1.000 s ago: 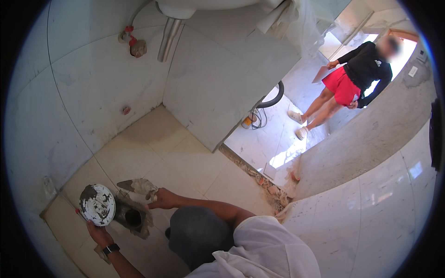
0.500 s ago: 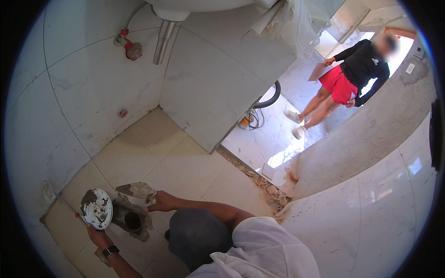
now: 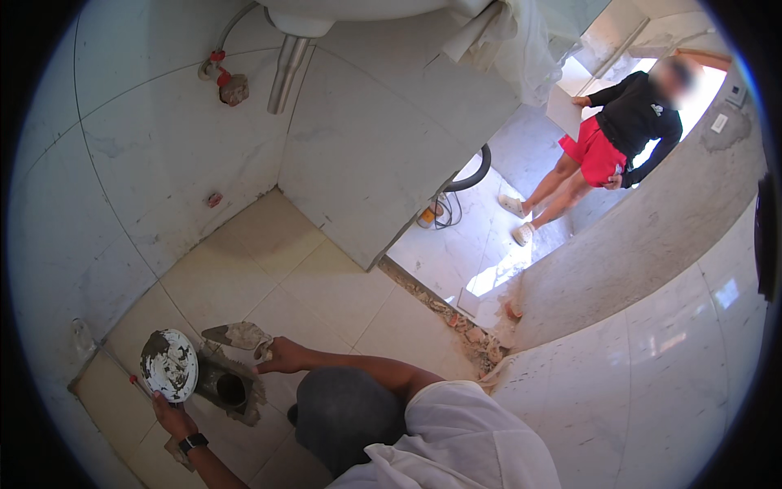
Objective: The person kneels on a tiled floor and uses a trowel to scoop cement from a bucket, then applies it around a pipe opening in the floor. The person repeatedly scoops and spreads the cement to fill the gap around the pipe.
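Note:
My left hand, with a dark watch at the wrist, grips the lower edge of a round white plastic dish. Wet grey mortar is smeared over the dish. My right hand is closed round the handle of a pointing trowel, its blade aimed left and coated with mortar. Between the hands, just below the blade, a dark recess in the floor holds a round drain opening with rough mortar around it. A rounded dark grey shape and white cloth fill the lower middle.
Beige tiles cover the floor. Above are a basin and its metal drainpipe. A thin rod with a red piece lies beside the dish. Broken rubble lines the threshold. Beyond, a person holds a flat panel.
The person beyond the threshold has raised and turned the flat panel, so more of its pale face shows. My hands, the dish and the trowel have hardly moved.

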Demonstrator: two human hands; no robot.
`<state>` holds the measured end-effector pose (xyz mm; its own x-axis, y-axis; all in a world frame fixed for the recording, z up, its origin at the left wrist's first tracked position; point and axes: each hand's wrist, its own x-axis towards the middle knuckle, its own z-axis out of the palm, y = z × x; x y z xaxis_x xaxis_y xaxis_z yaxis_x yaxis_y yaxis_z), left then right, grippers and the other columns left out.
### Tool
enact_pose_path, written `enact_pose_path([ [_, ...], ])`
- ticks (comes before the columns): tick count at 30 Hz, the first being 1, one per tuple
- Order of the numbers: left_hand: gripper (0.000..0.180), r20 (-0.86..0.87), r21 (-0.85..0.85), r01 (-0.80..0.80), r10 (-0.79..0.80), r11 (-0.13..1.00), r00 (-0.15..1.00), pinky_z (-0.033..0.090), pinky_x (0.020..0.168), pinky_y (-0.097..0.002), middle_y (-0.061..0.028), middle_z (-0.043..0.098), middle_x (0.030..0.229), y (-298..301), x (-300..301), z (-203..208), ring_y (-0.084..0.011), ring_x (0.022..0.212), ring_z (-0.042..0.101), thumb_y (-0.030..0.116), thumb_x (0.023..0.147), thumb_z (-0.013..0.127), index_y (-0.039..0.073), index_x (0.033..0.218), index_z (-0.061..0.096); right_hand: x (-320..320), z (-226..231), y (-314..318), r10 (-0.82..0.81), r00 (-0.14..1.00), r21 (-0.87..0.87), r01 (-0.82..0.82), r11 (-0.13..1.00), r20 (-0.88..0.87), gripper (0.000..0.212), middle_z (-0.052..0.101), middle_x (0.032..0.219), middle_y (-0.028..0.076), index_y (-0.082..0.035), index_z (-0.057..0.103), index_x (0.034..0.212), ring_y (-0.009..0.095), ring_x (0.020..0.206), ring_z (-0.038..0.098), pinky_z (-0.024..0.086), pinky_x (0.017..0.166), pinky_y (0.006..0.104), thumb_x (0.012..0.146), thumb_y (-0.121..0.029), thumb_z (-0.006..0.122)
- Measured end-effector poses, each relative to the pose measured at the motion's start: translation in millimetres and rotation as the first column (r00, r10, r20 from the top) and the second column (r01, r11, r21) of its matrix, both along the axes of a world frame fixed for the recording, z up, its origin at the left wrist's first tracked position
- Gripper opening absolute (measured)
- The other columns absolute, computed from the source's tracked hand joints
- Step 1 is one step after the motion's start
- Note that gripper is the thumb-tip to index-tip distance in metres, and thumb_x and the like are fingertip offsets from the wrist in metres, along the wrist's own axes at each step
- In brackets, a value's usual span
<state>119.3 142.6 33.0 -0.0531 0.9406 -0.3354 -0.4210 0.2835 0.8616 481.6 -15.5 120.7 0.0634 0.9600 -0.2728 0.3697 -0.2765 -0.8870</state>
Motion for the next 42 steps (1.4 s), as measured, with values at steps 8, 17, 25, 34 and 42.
enact_pose_path([
  [8, 0.059, 0.019, -0.046, -0.021, 0.022, 0.999, 1.000, 0.047, 0.112, -0.0474, -0.0171, 0.055, 0.150, 1, -2, 0, -0.0300, 0.135, 0.056, 0.037, 0.109, 0.057, 0.000, 0.154, 0.044, 0, -5, 2, 0.036, 0.999, -0.021, -0.036, 0.999, 0.015, 0.055, 0.071, 0.088, 0.020, 0.002, 0.072, 0.110, 0.024, 0.083, 0.066, 0.052, 0.079, 0.0390, 0.087, -0.047, 0.083],
  [17, 0.053, 0.040, -0.057, -0.018, 0.021, 0.998, 0.999, 0.050, 0.106, -0.0450, -0.0149, 0.057, 0.148, 2, -12, 0, -0.0276, 0.130, 0.059, 0.033, 0.111, 0.054, -0.001, 0.151, 0.048, -1, -7, 6, 0.050, 0.999, -0.042, -0.049, 0.998, 0.016, 0.057, 0.073, 0.096, 0.018, 0.001, 0.072, 0.114, 0.026, 0.090, 0.068, 0.053, 0.084, 0.0402, 0.087, -0.049, 0.083],
  [25, 0.043, -0.860, 0.014, 0.040, -0.008, 0.999, 0.511, 0.053, 0.088, -0.0362, -0.0091, 0.072, 0.111, -36, -29, 43, -0.0198, 0.101, 0.067, 0.037, 0.112, 0.047, 0.003, 0.131, 0.066, 4, 19, 32, 0.276, 0.924, -0.459, -0.130, 0.879, 0.266, 0.053, 0.077, 0.107, 0.014, -0.004, 0.074, 0.116, 0.027, 0.098, 0.072, 0.055, 0.092, 0.0407, 0.091, -0.052, 0.077],
  [34, 0.037, -0.319, 0.131, -0.062, 0.102, 0.989, 0.942, 0.051, 0.094, -0.0285, -0.0093, 0.072, 0.114, -30, -53, 67, -0.0124, 0.102, 0.065, 0.025, 0.112, 0.053, -0.005, 0.132, 0.062, -11, 25, 150, 0.353, 0.768, 0.028, -0.434, 0.901, 0.534, 0.037, 0.071, 0.086, 0.021, -0.004, 0.063, 0.107, 0.042, 0.083, 0.069, 0.054, 0.073, 0.0500, 0.086, -0.030, 0.080],
  [42, 0.036, -0.479, 0.090, -0.012, 0.054, 0.996, 0.876, 0.050, 0.093, -0.0276, -0.0095, 0.071, 0.115, -21, -44, 74, -0.0118, 0.104, 0.063, 0.022, 0.112, 0.050, -0.006, 0.131, 0.062, -52, -40, 171, 0.265, 0.768, 0.166, -0.432, 0.886, 0.583, 0.037, 0.072, 0.091, 0.015, -0.004, 0.067, 0.099, 0.038, 0.088, 0.070, 0.055, 0.074, 0.0477, 0.084, -0.036, 0.081],
])
